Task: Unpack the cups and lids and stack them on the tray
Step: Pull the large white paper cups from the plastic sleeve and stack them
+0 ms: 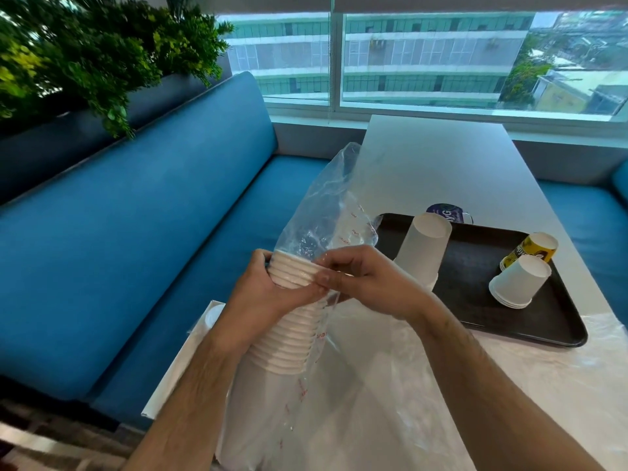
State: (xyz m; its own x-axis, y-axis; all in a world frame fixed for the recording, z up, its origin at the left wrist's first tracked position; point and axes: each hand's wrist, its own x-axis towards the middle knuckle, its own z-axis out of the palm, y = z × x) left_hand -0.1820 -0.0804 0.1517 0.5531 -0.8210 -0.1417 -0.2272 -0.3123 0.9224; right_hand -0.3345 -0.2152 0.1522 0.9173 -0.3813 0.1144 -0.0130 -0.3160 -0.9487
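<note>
While our left hand (268, 294) grips the nested stack of white cups (292, 321) around the upper rims, fingers curled round it, our right hand (356, 283) pinches the clear plastic sleeve (326, 212) at the stack's top edge. Stack stands roughly upright over the near end of the white table (431, 164), and the sleeve's loose end sticks up above it. More crumpled clear plastic (509, 375) lies on the table near us. Black tray (475, 266) sits to the right, well apart from the hands. On it, upside down: a tall white cup stack (423, 249), a short white cup stack (516, 280), and a yellow printed cup (533, 251) just behind that one. Blue bench (136, 232) on the left.
</note>
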